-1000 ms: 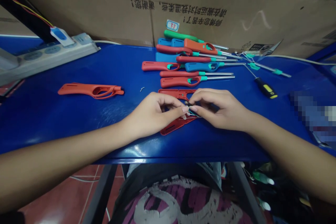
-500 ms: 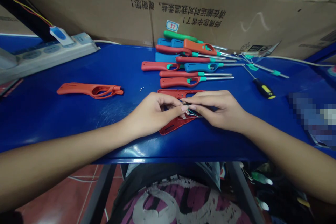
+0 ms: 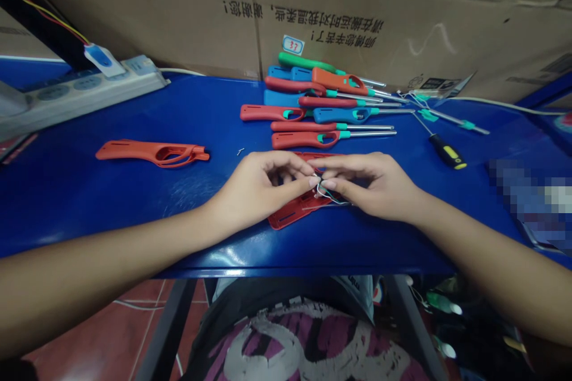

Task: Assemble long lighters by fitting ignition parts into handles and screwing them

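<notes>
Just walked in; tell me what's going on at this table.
A person's left hand and right hand meet fingertip to fingertip around a small part, mostly hidden, with thin wires trailing from it. Just below lies an open red casing half. Finished-looking lighters lie beyond the hands, a screwdriver to the right, and an orange-red casing to the left.
</notes>
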`<state>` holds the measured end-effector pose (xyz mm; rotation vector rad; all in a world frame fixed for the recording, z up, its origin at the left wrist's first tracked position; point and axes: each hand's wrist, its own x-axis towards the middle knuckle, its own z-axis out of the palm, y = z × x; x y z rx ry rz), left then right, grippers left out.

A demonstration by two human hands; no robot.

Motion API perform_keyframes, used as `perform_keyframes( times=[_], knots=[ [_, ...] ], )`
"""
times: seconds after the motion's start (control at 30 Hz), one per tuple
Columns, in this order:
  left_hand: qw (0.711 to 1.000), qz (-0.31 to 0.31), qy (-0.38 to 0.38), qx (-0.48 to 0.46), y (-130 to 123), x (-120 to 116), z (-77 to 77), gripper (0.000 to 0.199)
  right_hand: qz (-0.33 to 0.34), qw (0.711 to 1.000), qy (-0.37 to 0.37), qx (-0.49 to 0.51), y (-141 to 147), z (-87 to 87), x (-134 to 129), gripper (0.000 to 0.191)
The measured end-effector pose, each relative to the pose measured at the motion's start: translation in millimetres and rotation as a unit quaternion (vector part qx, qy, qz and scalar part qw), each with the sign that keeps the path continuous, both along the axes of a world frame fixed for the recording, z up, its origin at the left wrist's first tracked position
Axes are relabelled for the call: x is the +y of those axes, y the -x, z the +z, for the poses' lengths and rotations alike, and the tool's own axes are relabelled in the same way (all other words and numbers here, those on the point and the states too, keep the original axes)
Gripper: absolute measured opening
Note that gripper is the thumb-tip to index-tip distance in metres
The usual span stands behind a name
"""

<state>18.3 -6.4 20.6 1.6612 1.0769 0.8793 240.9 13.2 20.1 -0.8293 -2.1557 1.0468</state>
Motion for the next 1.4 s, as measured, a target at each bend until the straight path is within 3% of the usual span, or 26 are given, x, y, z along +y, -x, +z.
perform_keyframes(
  times=[0.1,0.2,0.3,0.43,0.53,0.63,0.87,1.4],
  knots=[
    [0.999,0.016,-0.027,0.005,-0.7,-2.0,2.5,0.015,0.017,0.994,0.105,0.036,0.5,1.8,-0.8,0.033],
    [1.0,0.017,-0.009,-0.004,-1.2,-4.2,4.6,0.014,0.032,0.989,0.135,0.049,0.0,3.2,-0.9,0.029],
    [0.998,0.016,0.033,-0.049,-1.8,-5.6,5.2,0.014,0.035,0.997,0.074,0.016,-0.7,4.2,-2.1,0.033],
    [0.995,0.029,0.05,-0.083,-3.4,-6.8,4.6,0.013,-0.004,0.992,-0.109,-0.067,0.9,4.1,-6.3,0.051],
    [0.995,0.036,0.036,-0.09,-4.8,-7.5,4.3,0.011,-0.05,0.968,-0.224,-0.096,2.7,3.9,-9.0,0.029],
    [0.995,0.041,0.033,-0.089,-5.4,-7.7,5.0,0.012,-0.048,0.952,-0.282,-0.107,3.1,4.4,-10.0,0.015],
    [0.988,0.042,0.086,-0.12,-5.1,-7.6,7.3,0.01,-0.04,0.948,-0.299,-0.098,4.6,4.9,-9.7,0.017],
    [0.986,0.047,0.098,-0.123,-7.3,-7.7,8.7,0.016,-0.047,0.95,-0.294,-0.094,5.1,6.0,-9.7,0.018]
  ],
)
